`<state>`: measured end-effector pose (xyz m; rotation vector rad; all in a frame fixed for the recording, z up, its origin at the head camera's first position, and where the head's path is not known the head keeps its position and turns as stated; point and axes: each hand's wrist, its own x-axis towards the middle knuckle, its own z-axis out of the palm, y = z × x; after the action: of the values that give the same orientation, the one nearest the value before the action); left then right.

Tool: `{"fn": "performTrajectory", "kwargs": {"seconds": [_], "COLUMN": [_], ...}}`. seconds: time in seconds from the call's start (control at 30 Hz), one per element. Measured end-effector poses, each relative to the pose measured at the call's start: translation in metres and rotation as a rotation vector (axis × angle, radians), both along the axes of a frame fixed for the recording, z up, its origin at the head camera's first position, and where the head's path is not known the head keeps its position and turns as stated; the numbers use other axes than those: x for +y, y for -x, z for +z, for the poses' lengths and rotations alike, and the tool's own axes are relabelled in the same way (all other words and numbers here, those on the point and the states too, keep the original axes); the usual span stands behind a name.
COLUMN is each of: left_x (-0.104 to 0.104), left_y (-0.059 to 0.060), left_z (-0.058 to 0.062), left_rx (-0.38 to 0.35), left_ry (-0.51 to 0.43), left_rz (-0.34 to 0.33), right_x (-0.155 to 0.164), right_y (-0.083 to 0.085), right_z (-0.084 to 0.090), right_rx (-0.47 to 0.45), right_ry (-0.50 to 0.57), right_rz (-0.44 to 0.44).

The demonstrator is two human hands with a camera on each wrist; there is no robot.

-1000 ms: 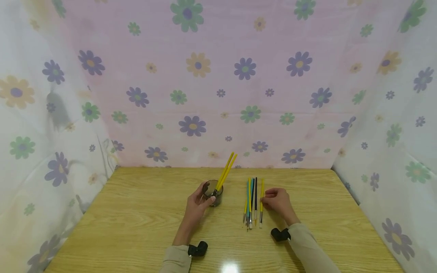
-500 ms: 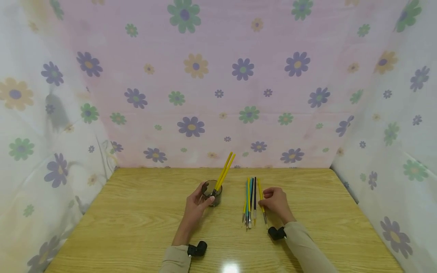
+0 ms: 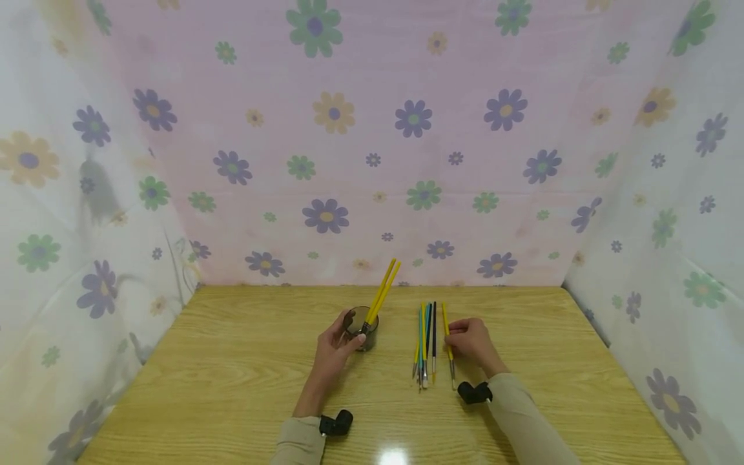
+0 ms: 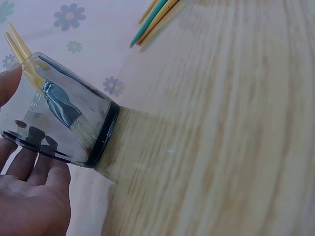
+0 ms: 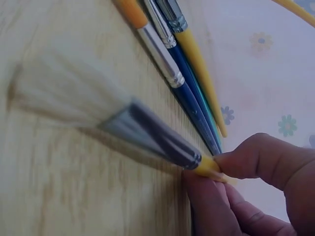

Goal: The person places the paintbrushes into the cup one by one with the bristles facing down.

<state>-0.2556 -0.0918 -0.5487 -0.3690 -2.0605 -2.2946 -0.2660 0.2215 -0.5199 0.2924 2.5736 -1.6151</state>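
Observation:
A smoky see-through glass (image 4: 74,105) is gripped by my left hand (image 3: 334,355), thumb on the near side and fingers round the far side. Two yellow-handled paintbrushes (image 3: 383,294) lean in it, bristles down, handles sticking out past the rim. Between thumb and fingers my right hand (image 3: 473,342) pinches the yellow handle of a flat paintbrush (image 5: 152,135) with pale, wide bristles. That brush lies close over the table, bristles toward me. Just left of it is a group of several paintbrushes (image 3: 427,345) with yellow, teal and dark blue handles.
The wooden table (image 3: 244,361) reaches back to a flowered cloth (image 3: 372,129), which also hangs along both sides. Small black cameras sit on each wrist, the left camera (image 3: 337,423) and the right camera (image 3: 475,392).
The flat paintbrush at my right hand has swung and shifted slightly, its bristle end moving right from where it lay. My left hand and the glass have stayed in place.

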Motion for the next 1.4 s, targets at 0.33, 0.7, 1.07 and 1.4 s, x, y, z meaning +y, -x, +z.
{"fn": "performTrajectory", "kwargs": {"seconds": [0.33,0.7,1.07,1.4], "left_x": [0.000,0.003,0.002,0.001], "left_y": [0.000,0.001,0.003,0.001], "left_z": [0.001,0.000,-0.002,0.001], "left_rx": [0.007,0.017,0.022,0.011], "left_ry": [-0.004,0.000,-0.017,-0.022], "left_rz": [0.006,0.005,0.015,0.006], "right_x": [0.009,0.017,0.007,-0.015], "right_y": [0.002,-0.001,-0.005,-0.007], "right_z": [-0.001,-0.002,-0.003,-0.002], "right_rx": [-0.039,-0.002,0.030,0.129], "right_ry": [0.110,0.312,0.650,0.806], "right_rz": [0.015,0.025,0.003,-0.041]}}
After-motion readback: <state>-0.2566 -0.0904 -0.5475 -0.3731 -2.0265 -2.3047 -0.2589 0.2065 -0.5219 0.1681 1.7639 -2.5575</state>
